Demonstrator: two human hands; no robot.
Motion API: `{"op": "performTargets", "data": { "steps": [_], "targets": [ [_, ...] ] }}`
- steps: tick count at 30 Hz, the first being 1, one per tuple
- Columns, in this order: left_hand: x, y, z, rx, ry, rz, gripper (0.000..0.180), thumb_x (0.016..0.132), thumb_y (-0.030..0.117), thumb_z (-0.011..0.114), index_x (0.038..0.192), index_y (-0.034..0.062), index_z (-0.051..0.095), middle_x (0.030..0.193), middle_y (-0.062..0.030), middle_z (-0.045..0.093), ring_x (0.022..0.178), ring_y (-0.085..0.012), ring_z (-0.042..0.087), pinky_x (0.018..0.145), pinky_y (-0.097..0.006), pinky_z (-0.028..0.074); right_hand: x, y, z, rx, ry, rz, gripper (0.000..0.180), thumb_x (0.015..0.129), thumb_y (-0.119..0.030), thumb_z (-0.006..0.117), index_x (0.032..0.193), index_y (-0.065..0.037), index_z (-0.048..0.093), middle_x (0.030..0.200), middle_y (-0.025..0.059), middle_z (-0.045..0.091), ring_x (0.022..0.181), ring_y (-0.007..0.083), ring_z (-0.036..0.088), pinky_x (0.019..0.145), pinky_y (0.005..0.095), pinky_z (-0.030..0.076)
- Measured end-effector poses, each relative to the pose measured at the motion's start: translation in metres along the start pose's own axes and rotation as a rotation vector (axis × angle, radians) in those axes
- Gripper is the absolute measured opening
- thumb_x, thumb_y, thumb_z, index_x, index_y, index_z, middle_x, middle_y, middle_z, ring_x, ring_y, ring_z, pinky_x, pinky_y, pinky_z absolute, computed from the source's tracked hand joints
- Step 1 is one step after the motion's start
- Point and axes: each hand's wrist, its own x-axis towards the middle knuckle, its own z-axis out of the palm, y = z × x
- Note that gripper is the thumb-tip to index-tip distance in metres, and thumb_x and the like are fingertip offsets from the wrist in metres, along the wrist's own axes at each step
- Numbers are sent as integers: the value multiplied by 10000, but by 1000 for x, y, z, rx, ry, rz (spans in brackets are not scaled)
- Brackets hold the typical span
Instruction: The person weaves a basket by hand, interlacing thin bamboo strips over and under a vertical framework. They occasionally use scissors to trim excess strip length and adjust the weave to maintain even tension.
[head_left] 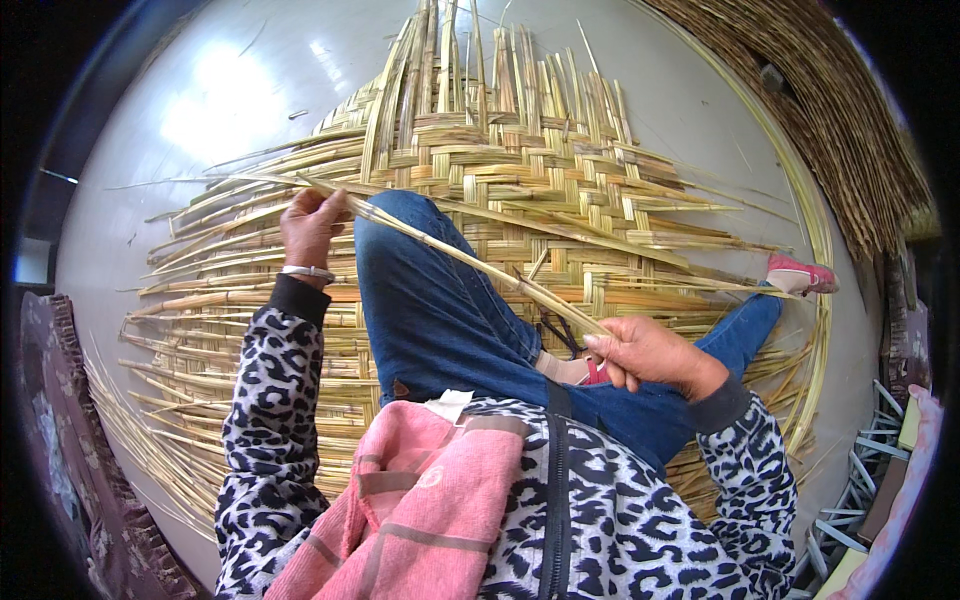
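A long, pale split-reed strip [470,261] stretches slantwise between my hands, above my bent knee. My left hand [313,226] pinches its upper left part between thumb and fingers. At the lower right, my right hand [647,356] is closed round the strip's other end, with the thumb on top. Beneath me lies a large, partly woven reed mat [520,148] in yellow-green and tan. Its middle shows a tight over-under weave. Loose strip ends fan out at the far edge and both sides. My legs hide part of the mat.
I sit on the mat, my legs in blue jeans [440,310] and a pink shoe [803,274] at the right. A thick bundle of brown reeds [810,100] lies at the far right. A pink cloth [430,490] rests over my lap. Grey floor [150,215] surrounds the mat.
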Motion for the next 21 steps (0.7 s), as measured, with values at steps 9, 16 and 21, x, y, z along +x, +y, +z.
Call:
{"op": "performTargets", "data": {
  "steps": [9, 16, 21],
  "targets": [
    [44, 9, -74, -134, 585, 22, 191, 932, 158, 668, 1053, 24, 604, 974, -75, 669, 789, -183, 672, 602, -274, 532, 39, 15, -37, -897, 601, -278, 284, 952, -366, 522, 924, -109, 637, 773, 148, 662, 763, 407, 640, 662, 544, 496],
    [37, 7, 81, 332, -72, 476, 99, 942, 130, 644, 996, 51, 669, 872, -66, 686, 820, -147, 642, 710, -303, 511, 120, 14, -40, -911, 649, -273, 262, 963, -381, 489, 954, -149, 612, 807, 157, 665, 760, 386, 647, 644, 516, 495],
    [-3, -24, 224, 884, -735, 664, 185, 909, 237, 590, 1008, 93, 652, 984, -142, 648, 952, -345, 633, 805, -445, 517, 146, 17, -29, -821, 631, -261, 372, 910, -434, 563, 948, -85, 685, 904, 164, 700, 876, 357, 669, 778, 491, 524]
  ]
}}
